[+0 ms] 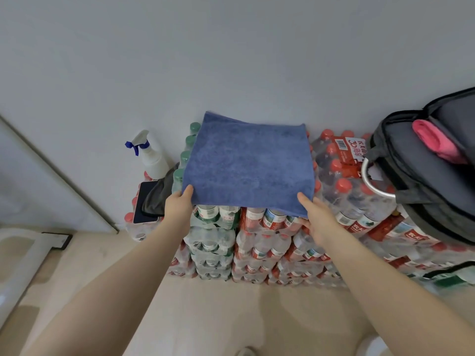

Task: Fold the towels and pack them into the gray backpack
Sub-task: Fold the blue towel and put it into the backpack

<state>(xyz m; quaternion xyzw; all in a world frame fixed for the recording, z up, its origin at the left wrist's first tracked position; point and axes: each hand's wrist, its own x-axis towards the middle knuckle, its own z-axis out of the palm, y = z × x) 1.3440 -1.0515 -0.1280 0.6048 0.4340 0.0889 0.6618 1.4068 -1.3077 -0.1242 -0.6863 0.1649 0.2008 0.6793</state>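
At the towel's near edge: left thumb (189,189) on top of the near-left corner, the other fingers tucked beneath, so a pinch. Same at the near-right corner, right thumb (303,199) laid on the cloth, fingers curled below; how tightly cannot be told, since the cloth hides them. Left hand (178,205) and right hand (317,218) both level with that edge, forearms reaching in from below.

Blue towel (248,163) spread flat on the bottle packs (259,242), already doubled by the look of it, far edge close to the wall (231,60). Folding step in hand, judging by the grip. Next move likely calls for lifting both near corners together and carrying them to the far edge, kept even so the halves match, then smoothing before packing.

Right of the towel, gray backpack (421,176) lying on the packs, main compartment unzipped and gaping. Inside it, a pink towel (434,142), rolled or folded. Room beside it seemingly enough for the blue one.

Left of the towel, a spray bottle (151,155), a phone (145,204) and a dark cloth (160,194).
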